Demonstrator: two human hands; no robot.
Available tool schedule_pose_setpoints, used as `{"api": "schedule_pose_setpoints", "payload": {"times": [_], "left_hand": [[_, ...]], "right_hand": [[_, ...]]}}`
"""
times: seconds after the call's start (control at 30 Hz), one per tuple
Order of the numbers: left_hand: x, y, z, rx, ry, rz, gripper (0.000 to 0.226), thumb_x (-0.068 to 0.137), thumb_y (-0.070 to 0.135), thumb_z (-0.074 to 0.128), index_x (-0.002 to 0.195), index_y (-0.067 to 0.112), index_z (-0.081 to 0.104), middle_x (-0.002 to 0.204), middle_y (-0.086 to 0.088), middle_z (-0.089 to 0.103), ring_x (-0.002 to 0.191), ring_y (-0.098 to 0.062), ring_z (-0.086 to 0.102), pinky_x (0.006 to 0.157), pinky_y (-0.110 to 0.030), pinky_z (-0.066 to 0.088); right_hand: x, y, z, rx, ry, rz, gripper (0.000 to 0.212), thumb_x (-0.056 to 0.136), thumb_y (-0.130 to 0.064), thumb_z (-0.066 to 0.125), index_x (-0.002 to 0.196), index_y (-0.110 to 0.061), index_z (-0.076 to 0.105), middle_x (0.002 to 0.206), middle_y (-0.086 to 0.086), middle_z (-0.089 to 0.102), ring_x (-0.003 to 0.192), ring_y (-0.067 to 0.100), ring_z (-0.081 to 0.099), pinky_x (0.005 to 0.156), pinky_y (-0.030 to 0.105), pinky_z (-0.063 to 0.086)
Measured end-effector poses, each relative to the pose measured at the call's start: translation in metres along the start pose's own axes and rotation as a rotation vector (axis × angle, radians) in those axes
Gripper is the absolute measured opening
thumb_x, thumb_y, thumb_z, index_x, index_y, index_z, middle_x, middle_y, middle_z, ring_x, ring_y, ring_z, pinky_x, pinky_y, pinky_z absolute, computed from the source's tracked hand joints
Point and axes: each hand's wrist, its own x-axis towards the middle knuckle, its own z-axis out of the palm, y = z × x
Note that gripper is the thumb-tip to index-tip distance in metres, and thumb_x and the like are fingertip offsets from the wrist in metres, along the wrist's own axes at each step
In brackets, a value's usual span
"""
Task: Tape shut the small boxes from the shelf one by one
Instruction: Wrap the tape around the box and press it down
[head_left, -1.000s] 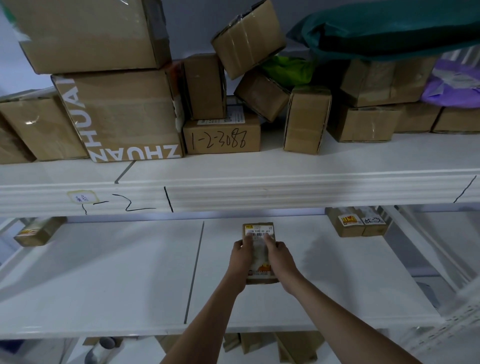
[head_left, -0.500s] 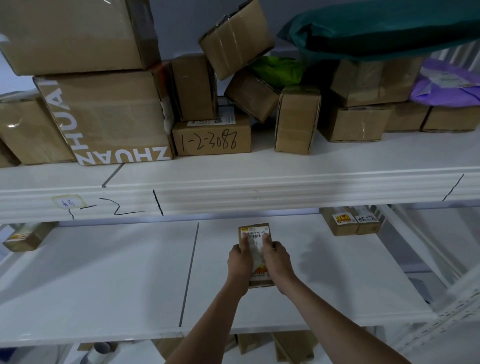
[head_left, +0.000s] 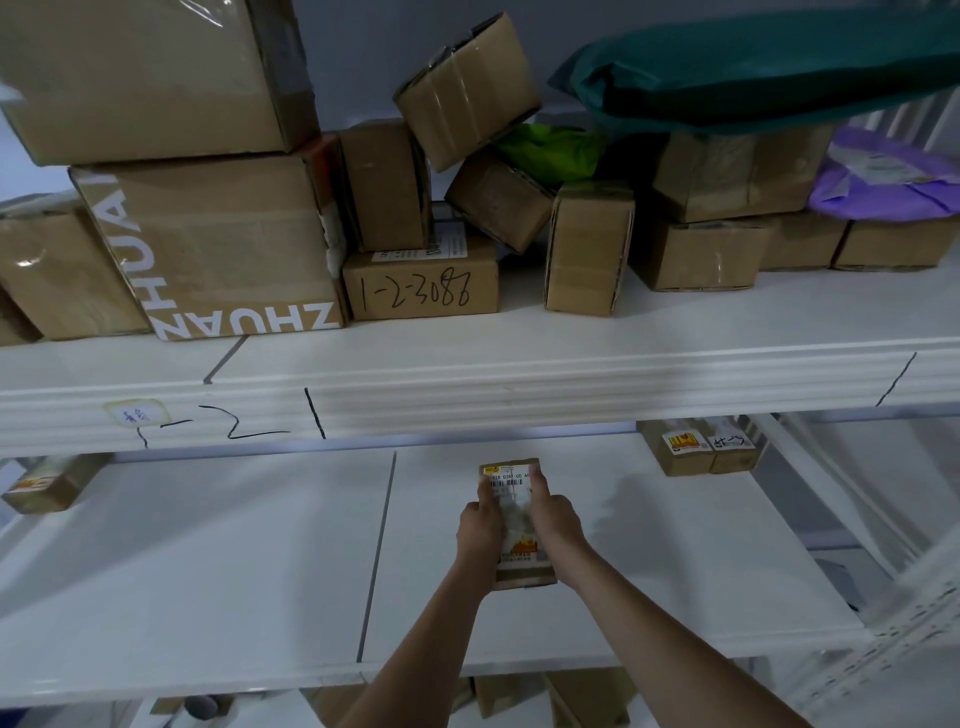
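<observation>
A small brown cardboard box with a white barcode label on top lies on the white lower shelf. My left hand grips its left side and my right hand grips its right side, fingers stretched along the top toward the far end. Both hands cover the box's long edges. No tape or tape roll shows in view.
Two small labelled boxes sit at the back right of the lower shelf, another small box at the far left. The upper shelf carries several stacked cartons, a green bag and a purple parcel. More cartons sit below.
Both hands have stayed on the small box at the same spot on the lower shelf. Only the camera view has drifted slightly.
</observation>
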Motion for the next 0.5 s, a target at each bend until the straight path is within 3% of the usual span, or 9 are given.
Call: {"api": "schedule_pose_setpoints", "payload": {"times": [0.2, 0.27, 0.4, 0.5], "left_hand": [[-0.0039, 0.0003, 0.0005, -0.079, -0.022, -0.013, 0.068, 0.099, 0.067, 0.029, 0.092, 0.012, 0.07, 0.083, -0.01, 0.074, 0.075, -0.026, 0.073, 0.059, -0.029, 0.055], [-0.0029, -0.0019, 0.0011, -0.083, -0.03, -0.01, 0.069, 0.098, 0.067, 0.029, 0.093, 0.011, 0.07, 0.085, -0.012, 0.075, 0.078, -0.027, 0.073, 0.063, -0.032, 0.058], [0.0013, 0.0013, -0.0007, -0.079, -0.061, -0.035, 0.07, 0.099, 0.066, 0.03, 0.097, 0.008, 0.069, 0.099, -0.019, 0.074, 0.093, -0.035, 0.071, 0.09, -0.047, 0.058], [0.0026, 0.0049, -0.005, -0.045, -0.138, -0.05, 0.068, 0.102, 0.063, 0.024, 0.101, 0.012, 0.07, 0.096, -0.017, 0.076, 0.089, -0.031, 0.074, 0.086, -0.042, 0.059]], "right_hand": [[-0.0022, -0.0021, -0.0008, -0.034, 0.042, -0.036, 0.069, 0.097, -0.073, 0.024, 0.082, -0.02, 0.066, 0.085, 0.004, 0.068, 0.075, 0.019, 0.067, 0.055, 0.026, 0.046], [-0.0024, -0.0023, -0.0007, -0.039, 0.031, -0.034, 0.069, 0.096, -0.073, 0.023, 0.084, -0.02, 0.067, 0.086, 0.004, 0.068, 0.075, 0.019, 0.067, 0.055, 0.025, 0.046], [-0.0006, -0.0008, -0.0029, 0.0, 0.014, 0.003, 0.072, 0.094, -0.076, 0.024, 0.089, -0.02, 0.069, 0.087, 0.005, 0.07, 0.077, 0.021, 0.069, 0.058, 0.026, 0.05], [0.0015, 0.0014, -0.0033, 0.073, -0.033, 0.047, 0.078, 0.094, -0.077, 0.022, 0.095, -0.017, 0.071, 0.091, 0.009, 0.074, 0.082, 0.026, 0.072, 0.075, 0.036, 0.06]]}}
